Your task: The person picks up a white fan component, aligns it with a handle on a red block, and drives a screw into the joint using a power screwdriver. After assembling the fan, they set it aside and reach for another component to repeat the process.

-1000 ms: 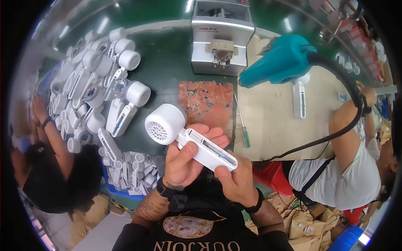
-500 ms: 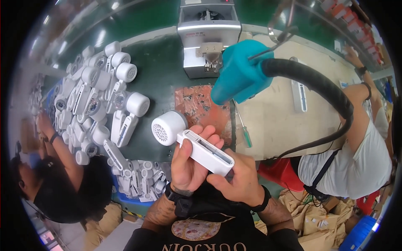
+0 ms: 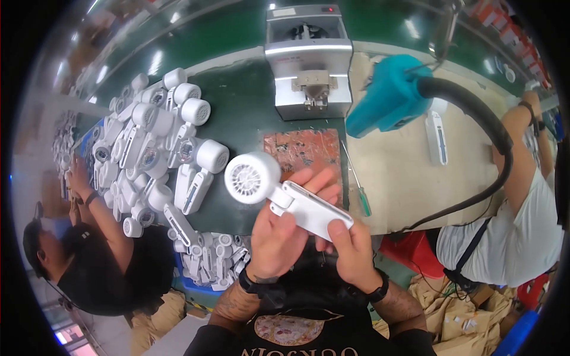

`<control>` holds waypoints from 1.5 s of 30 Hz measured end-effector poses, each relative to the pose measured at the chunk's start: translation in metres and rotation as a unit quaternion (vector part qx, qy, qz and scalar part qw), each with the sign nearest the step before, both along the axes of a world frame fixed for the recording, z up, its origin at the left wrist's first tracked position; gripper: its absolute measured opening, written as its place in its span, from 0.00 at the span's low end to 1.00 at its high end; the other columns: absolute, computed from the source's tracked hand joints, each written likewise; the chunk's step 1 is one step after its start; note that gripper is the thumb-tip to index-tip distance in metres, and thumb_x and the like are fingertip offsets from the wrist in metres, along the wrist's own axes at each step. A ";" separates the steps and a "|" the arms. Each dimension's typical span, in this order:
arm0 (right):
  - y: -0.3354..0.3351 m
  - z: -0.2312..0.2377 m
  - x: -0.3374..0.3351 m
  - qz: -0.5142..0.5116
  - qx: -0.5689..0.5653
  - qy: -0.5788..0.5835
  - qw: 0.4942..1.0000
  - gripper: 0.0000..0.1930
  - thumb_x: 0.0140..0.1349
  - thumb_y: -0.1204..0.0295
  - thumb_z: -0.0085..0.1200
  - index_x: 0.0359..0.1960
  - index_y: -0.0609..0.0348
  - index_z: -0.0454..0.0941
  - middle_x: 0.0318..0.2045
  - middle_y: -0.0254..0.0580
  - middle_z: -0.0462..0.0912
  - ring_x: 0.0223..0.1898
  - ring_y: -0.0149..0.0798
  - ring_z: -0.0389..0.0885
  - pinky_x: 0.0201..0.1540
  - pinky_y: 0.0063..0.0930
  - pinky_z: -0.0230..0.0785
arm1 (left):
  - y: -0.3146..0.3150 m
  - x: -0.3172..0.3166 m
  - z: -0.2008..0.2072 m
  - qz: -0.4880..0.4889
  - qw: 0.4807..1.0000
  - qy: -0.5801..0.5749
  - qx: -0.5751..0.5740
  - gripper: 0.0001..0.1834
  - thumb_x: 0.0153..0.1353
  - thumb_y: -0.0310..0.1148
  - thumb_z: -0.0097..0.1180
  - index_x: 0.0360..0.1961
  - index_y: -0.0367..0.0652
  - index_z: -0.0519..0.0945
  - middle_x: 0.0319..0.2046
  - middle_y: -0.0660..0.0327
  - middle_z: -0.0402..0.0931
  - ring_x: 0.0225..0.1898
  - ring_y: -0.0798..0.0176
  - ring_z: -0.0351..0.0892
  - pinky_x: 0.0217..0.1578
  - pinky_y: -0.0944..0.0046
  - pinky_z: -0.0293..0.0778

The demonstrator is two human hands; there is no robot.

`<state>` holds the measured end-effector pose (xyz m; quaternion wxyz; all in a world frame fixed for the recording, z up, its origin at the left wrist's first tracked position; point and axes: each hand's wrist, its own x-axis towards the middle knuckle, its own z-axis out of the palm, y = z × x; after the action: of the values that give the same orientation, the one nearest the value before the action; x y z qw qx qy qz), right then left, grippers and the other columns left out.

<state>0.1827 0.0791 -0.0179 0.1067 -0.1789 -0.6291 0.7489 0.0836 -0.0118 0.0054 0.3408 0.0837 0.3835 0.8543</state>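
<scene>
Both hands hold a white handheld fan [image 3: 317, 215] over the front edge of the bench. Its round slotted head [image 3: 252, 178] points up and to the left. My left hand [image 3: 279, 240] supports the handle near its hinge, thumb along the near side and fingers stretched out behind it. At the lower right end of the handle, my right hand [image 3: 354, 249] grips with the thumb on top; its other fingers are mostly hidden. The handle's flat side faces up, and its slotted side is turned away.
White fans [image 3: 157, 139] are heaped at left, more in a blue bin [image 3: 205, 288] below. A grey metal machine [image 3: 309, 65] stands behind a scratched red mat [image 3: 297, 145]. A green-handled screwdriver [image 3: 363, 202] lies right. A teal tool [image 3: 389, 98] hangs by a black hose. People sit on both sides.
The fan has been rolled over in my hands, so its slotted side no longer faces up. The whole view has shifted, with the bench things appearing slightly farther right.
</scene>
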 end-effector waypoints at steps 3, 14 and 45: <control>-0.002 0.002 -0.002 0.008 -0.053 -0.020 0.998 0.23 0.74 0.53 0.46 0.51 0.65 0.75 0.28 0.31 0.76 0.27 0.24 0.70 0.29 0.18 0.61 | -0.016 -0.013 -0.002 -0.035 0.994 0.049 -0.090 0.30 0.74 0.41 0.48 0.68 0.28 0.62 0.60 0.37 0.72 0.50 0.52 0.82 0.53 0.53 0.78; 0.077 0.033 -0.088 -0.328 0.327 0.202 0.863 0.33 0.65 0.68 0.59 0.68 0.66 0.59 0.60 0.46 0.70 0.56 0.40 0.72 0.58 0.32 0.64 | -0.031 -0.061 0.007 -0.003 0.680 0.602 -0.419 0.17 0.59 0.33 0.68 0.47 0.36 0.82 0.35 0.51 0.84 0.32 0.50 0.80 0.35 0.57 0.78; 0.082 0.081 -0.189 -0.188 0.170 0.231 0.939 0.18 0.74 0.59 0.51 0.43 0.66 0.74 0.22 0.36 0.72 0.25 0.33 0.75 0.28 0.26 0.66 | 0.004 -0.099 -0.029 -0.020 0.635 0.706 -0.314 0.25 0.64 0.46 0.58 0.59 0.47 0.77 0.55 0.60 0.76 0.57 0.54 0.72 0.59 0.53 0.66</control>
<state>-0.0061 0.1613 0.0630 0.4167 -0.0948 -0.6597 0.6182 -0.0157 -0.0076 -0.0235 -0.0110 0.5570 0.7503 0.3559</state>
